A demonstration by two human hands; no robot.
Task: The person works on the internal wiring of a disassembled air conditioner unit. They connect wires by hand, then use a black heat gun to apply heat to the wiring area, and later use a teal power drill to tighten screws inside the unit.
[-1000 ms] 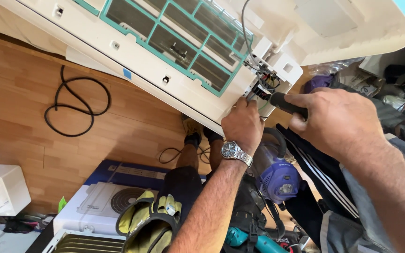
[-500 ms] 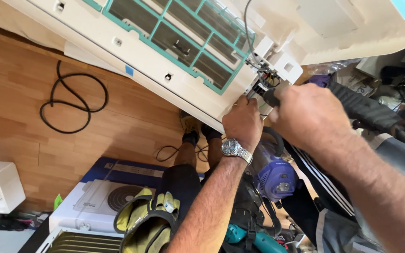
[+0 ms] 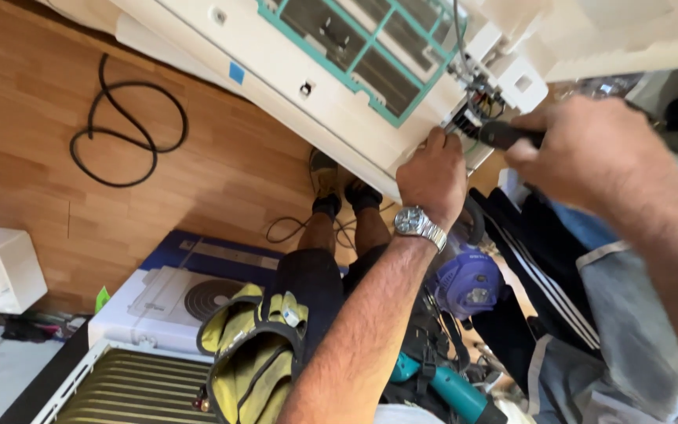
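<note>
Tool pouch [image 3: 256, 345]: yellow fabric, soft, hanging at the hip.
Left hand [image 3: 433, 174]: wearing a metal watch, clenching on the white plastic air conditioner [image 3: 331, 94] edge; keeping it braced is steadying the work.
Right hand [image 3: 590, 157]: gripping a black screwdriver [image 3: 504, 135], tip meeting the wiring corner; keep it square.
Floor [image 3: 41, 141]: wood planks, black cable [image 3: 123, 126] looping.

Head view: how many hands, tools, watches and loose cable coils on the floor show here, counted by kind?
Hands: 2 (left hand, right hand)
Tools: 2 (screwdriver, drill)
Watches: 1 (watch)
Cable coils: 2 (black coil, thin cable)
Total: 7
</note>
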